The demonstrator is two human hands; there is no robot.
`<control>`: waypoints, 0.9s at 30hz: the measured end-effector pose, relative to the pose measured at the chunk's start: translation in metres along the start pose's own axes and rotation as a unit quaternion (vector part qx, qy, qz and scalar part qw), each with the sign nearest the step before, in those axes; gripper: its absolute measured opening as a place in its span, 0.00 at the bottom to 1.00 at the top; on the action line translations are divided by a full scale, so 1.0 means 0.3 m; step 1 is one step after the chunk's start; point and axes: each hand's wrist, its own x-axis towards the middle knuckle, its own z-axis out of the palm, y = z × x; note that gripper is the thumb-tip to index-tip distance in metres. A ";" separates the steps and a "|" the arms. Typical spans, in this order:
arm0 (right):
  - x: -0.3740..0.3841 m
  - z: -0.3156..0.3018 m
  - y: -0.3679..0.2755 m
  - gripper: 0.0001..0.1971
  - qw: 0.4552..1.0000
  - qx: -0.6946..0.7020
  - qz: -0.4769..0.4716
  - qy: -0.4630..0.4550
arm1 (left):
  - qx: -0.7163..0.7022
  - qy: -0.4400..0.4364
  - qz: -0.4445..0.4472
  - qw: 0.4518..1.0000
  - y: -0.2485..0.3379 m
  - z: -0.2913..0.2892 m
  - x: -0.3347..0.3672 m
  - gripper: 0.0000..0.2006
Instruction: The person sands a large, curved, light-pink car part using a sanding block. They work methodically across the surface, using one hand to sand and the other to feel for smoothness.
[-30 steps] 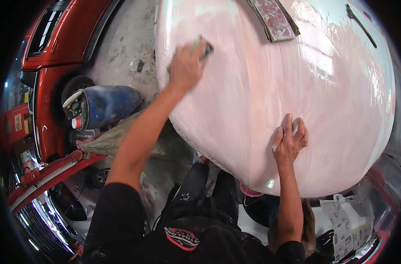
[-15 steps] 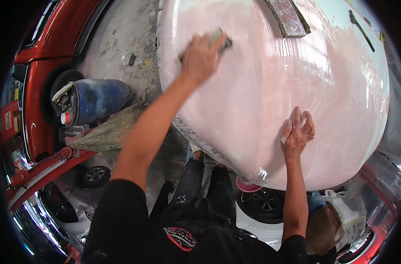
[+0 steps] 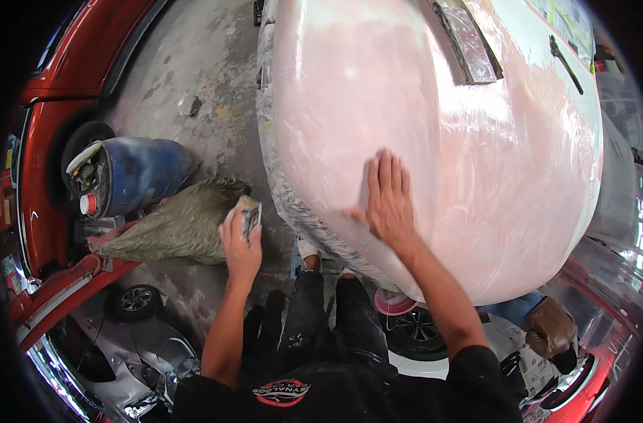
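A large curved car panel, pinkish and pale with wet-looking shine, fills the middle and right. My right hand lies flat on its left part, palm down, fingers stretched forward and thumb out. Off the panel's left edge, my left hand grips a small sanding block from below, its worn face partly hidden by my fingers. On the far part of the panel rests a long dusty board. Farther right on the panel lies a thin black tool.
Plastic film wraps the panel's left edge. At left stand a blue drum, a crumpled olive sheet and a red vehicle. A pink basin and a wheel show below the panel. A grey car is at lower left.
My left hand has come off the panel with the sanding block, down and left. My right hand has moved left and now lies flat instead of with bent fingers.
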 end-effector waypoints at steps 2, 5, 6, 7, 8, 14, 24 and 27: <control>0.206 -0.020 0.039 0.56 0.999 -0.020 -0.004 0.042 | 0.007 -0.028 -0.054 0.998 -0.084 -0.047 -0.103 0.28; 0.518 0.015 0.150 0.56 0.989 -0.077 -0.017 0.122 | -0.002 -0.072 -0.128 0.989 -0.170 -0.074 -0.233 0.28; 0.619 0.022 0.179 0.55 0.991 -0.072 -0.009 0.112 | -0.005 -0.081 -0.136 0.987 -0.186 -0.081 -0.268 0.29; 0.727 0.017 0.199 0.55 0.992 -0.067 -0.003 0.104 | -0.006 -0.087 -0.145 0.986 -0.201 -0.089 -0.296 0.29; 0.823 0.003 0.217 0.55 0.992 -0.071 -0.002 0.102 | -0.007 -0.094 -0.153 0.984 -0.213 -0.099 -0.326 0.29; 1.200 -0.054 0.384 0.54 0.992 -0.086 0.039 0.079 | -0.037 -0.109 -0.162 0.980 -0.231 -0.095 -0.407 0.30; 0.778 0.011 0.270 0.53 0.988 -0.090 -0.020 0.121 | -0.061 -0.099 -0.161 0.980 -0.224 -0.068 -0.326 0.29; 0.448 0.008 0.186 0.61 0.995 -0.090 -0.017 0.045 | -0.080 -0.104 -0.154 0.979 -0.202 -0.051 -0.301 0.29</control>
